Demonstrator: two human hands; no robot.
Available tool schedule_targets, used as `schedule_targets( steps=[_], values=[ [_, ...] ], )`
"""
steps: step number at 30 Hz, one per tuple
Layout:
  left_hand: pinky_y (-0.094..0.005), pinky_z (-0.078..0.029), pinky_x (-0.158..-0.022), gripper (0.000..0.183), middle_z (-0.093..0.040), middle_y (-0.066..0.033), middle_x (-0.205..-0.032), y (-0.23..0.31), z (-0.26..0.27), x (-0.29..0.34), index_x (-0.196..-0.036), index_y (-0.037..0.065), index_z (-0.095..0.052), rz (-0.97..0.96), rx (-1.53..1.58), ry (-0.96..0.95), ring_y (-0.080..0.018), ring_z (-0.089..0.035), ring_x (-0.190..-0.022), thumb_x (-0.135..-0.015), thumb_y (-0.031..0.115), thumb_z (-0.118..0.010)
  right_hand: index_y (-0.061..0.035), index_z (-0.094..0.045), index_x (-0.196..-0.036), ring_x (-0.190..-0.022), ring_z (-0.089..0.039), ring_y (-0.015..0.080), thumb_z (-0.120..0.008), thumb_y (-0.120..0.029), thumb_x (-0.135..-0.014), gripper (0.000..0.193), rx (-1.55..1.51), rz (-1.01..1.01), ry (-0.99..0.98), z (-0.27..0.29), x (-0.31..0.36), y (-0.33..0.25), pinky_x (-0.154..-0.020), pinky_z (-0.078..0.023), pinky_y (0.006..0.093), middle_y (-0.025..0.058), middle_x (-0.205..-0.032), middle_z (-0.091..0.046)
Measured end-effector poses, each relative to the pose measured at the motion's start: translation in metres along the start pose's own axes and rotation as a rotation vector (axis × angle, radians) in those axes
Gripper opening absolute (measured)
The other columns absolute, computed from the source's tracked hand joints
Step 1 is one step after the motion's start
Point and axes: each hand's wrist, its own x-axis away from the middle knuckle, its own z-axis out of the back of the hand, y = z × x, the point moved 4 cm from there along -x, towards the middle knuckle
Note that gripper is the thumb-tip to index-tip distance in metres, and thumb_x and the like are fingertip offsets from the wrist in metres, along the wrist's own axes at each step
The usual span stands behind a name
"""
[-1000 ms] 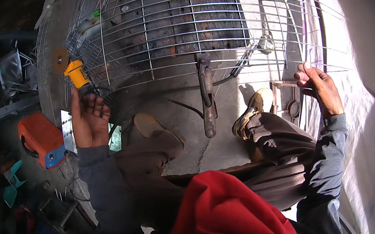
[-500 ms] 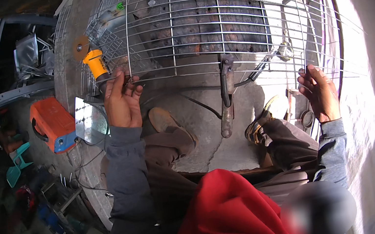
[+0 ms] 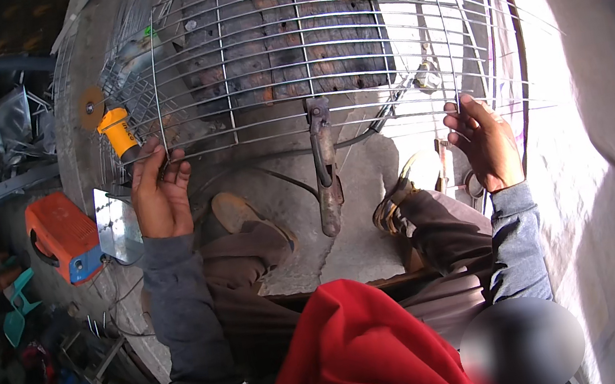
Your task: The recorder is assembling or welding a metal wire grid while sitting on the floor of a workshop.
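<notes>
A wide wire grid of long thin rods and a few cross rods spans in front of me over a dark, scorched board. My left hand, palm up, pinches its near left corner. At the right, my right hand has its fingers closed on the near edge by a cross rod. A worn metal clamp that looks like locking pliers grips the near edge between my hands, its handles pointing toward me. Rod ends stick out past the last cross rod on the right.
Left of the grid lies a yellow angle grinder with a brown disc, among loose wire mesh. An orange and blue machine stands beside a shiny metal plate. A black cable crosses the floor near my shoes.
The whole scene has shifted left in the picture as my head turned. Both hands keep their grip on the grid, and the pliers stay on its near edge.
</notes>
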Motion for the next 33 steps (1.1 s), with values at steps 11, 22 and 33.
schedule_targets(
  steps=[11, 22, 33],
  values=[
    [-0.0306, -0.052, -0.08, 0.016, -0.061, -0.0067, -0.091, 0.0, -0.004, 0.001, -0.105, 0.004, -0.056, -0.049, 0.045, -0.051, -0.0182, -0.062, -0.087, -0.089, 0.003, -0.055, -0.0032, -0.056, -0.108, -0.082, -0.06, 0.0117, -0.057, -0.021, -0.093, 0.023, -0.017, 0.005, 0.002, -0.001, -0.002, 0.002, -0.069, -0.048, 0.0246, 0.0069, -0.097, -0.064],
    [-0.0324, -0.053, -0.08, 0.018, -0.062, -0.0081, -0.094, 0.002, -0.002, 0.0, -0.106, 0.003, -0.054, -0.06, 0.047, -0.024, -0.0206, -0.062, -0.088, -0.088, 0.003, -0.055, -0.0035, -0.056, -0.108, -0.082, -0.062, 0.0142, -0.055, -0.019, -0.093, 0.021, -0.071, -0.031, -0.029, -0.005, -0.001, 0.004, -0.069, -0.049, 0.0257, 0.0086, -0.097, -0.064],
    [-0.0326, -0.052, -0.082, 0.022, -0.06, -0.0083, -0.099, 0.0, -0.005, 0.0, -0.111, 0.001, -0.054, -0.027, 0.03, -0.019, -0.0198, -0.061, -0.091, -0.089, 0.006, -0.055, -0.0007, -0.054, -0.112, -0.084, -0.062, 0.0175, -0.056, -0.02, -0.092, 0.028, -0.082, -0.051, -0.005, -0.002, -0.001, 0.003, -0.069, -0.049, 0.0273, 0.0115, -0.099, -0.063]
  ],
)
